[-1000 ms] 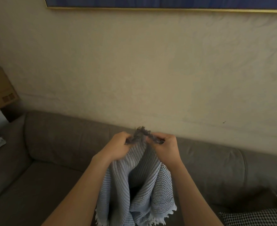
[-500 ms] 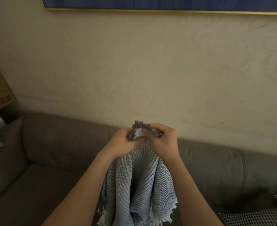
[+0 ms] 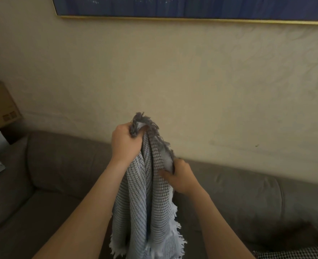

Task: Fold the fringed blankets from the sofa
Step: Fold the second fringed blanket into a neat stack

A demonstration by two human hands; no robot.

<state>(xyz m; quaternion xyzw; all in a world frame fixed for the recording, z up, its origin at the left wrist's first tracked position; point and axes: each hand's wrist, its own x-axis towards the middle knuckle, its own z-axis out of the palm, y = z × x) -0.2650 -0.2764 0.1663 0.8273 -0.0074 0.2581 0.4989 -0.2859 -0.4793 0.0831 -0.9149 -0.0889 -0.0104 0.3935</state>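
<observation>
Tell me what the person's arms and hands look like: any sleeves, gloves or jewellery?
The left hand and right hand wear no gloves, and no rings show. The left forearm and right forearm are bare down to the picture's bottom edge: no sleeve, watch or bracelet in view.

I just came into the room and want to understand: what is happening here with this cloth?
A person in front of the grey sofa holds a fringed blanket up with both hands. The left hand grips the bunched top edge, where the fringe sticks out. The right hand pinches an edge lower down. The blanket hangs in loose vertical folds and is not yet neatly folded. A checked cloth lies at the sofa's right end.
</observation>
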